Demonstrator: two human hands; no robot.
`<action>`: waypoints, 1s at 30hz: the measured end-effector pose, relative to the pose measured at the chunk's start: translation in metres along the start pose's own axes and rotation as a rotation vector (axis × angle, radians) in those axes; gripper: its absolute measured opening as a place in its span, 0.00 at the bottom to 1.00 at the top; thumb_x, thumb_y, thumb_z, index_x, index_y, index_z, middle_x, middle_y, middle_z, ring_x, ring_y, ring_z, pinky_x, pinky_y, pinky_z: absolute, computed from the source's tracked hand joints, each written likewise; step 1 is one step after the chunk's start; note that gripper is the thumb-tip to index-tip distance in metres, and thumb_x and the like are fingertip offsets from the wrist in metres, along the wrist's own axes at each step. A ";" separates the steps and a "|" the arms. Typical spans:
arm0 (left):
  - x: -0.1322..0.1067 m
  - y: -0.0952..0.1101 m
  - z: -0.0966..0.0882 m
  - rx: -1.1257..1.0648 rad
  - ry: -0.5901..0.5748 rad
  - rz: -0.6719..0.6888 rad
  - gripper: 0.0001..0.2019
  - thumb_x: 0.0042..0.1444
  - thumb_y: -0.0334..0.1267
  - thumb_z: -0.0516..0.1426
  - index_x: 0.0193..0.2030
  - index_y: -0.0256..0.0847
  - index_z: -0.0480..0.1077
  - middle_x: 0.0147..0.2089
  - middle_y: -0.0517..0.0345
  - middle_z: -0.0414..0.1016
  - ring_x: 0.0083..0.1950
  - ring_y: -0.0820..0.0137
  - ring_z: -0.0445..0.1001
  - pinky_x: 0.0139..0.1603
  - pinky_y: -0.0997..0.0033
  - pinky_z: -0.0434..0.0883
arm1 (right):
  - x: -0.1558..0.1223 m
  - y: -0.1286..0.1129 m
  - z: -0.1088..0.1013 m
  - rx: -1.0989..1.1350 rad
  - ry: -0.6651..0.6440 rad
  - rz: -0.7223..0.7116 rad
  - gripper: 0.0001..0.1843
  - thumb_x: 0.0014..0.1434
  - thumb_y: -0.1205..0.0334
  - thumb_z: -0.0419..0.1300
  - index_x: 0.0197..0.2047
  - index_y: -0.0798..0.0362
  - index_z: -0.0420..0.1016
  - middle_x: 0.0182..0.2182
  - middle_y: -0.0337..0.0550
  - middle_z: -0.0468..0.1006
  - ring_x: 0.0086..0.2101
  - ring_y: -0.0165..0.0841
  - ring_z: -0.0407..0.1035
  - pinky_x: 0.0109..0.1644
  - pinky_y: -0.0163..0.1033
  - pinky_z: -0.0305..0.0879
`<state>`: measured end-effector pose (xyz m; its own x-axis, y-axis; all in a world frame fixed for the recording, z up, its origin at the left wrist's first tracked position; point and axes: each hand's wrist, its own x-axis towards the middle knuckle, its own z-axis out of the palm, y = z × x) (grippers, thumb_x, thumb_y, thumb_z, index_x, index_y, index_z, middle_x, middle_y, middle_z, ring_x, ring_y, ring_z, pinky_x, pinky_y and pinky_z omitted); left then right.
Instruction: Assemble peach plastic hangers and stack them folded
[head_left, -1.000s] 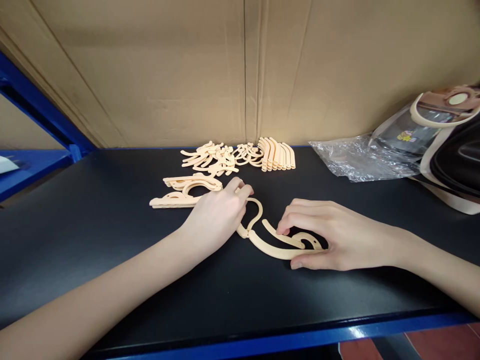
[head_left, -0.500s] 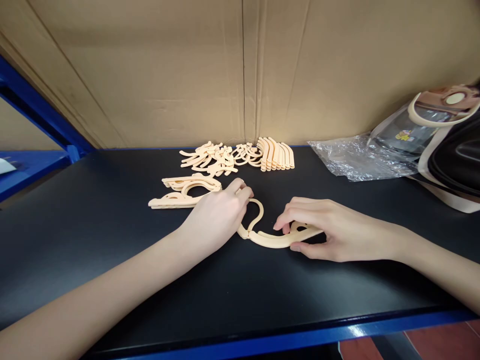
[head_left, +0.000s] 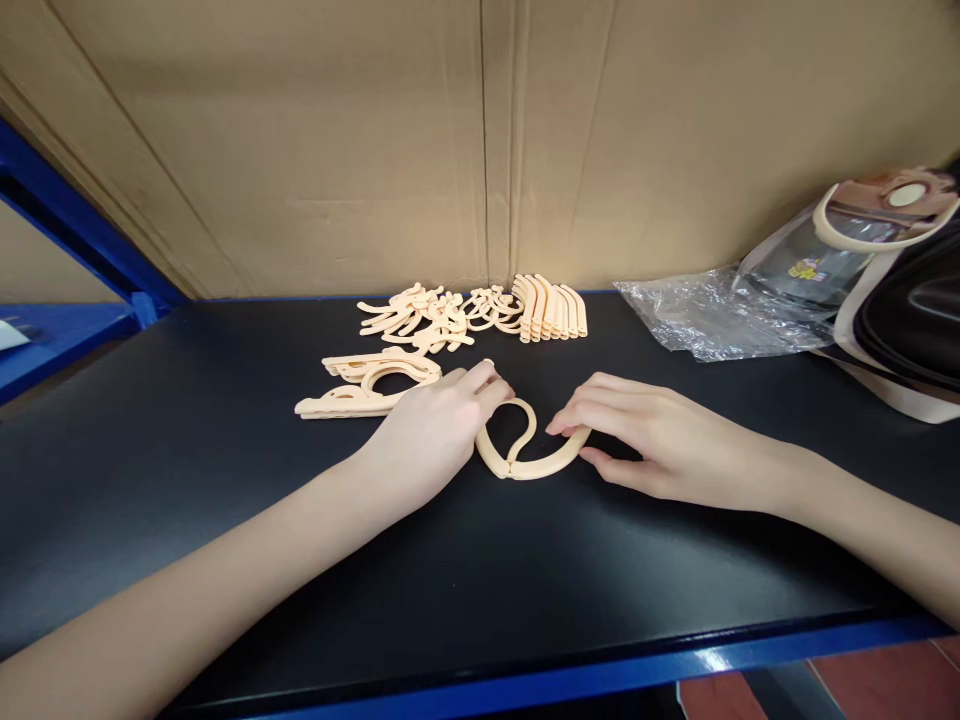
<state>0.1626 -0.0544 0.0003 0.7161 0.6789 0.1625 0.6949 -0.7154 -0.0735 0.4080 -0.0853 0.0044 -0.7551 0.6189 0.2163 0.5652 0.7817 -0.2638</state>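
A cream folding clothes hanger lies low over the black tabletop, its curved hook and two arms joined at a centre pivot. My left hand is closed around its left arm, which the fingers mostly hide. Thumb and fingertips of my right hand pinch the right arm, whose outer end is hidden behind the hand. Just left of and behind my left hand lie folded hangers in a small stack.
At the back are a heap of loose cream hanger parts and a row of curved arms. Clear plastic wrap, a bottle and a black bag sit at right. Cardboard stands behind the black table.
The hanger's right arm has swung upward and inward about the pivot, with my right hand moving along with it. My left hand stays almost where it was.
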 end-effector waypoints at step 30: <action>-0.001 0.002 0.017 -0.181 0.161 0.066 0.19 0.64 0.28 0.49 0.62 0.33 0.61 0.63 0.43 0.64 0.63 0.57 0.63 0.61 0.52 0.68 | -0.003 0.016 0.004 -0.062 0.071 0.202 0.19 0.69 0.53 0.50 0.60 0.47 0.64 0.47 0.42 0.76 0.45 0.37 0.70 0.49 0.45 0.67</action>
<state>0.1644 -0.0534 -0.0167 0.7295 0.6050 0.3192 0.6136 -0.7850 0.0856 0.4177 -0.0751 -0.0043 -0.6006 0.7653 0.2316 0.7232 0.6435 -0.2509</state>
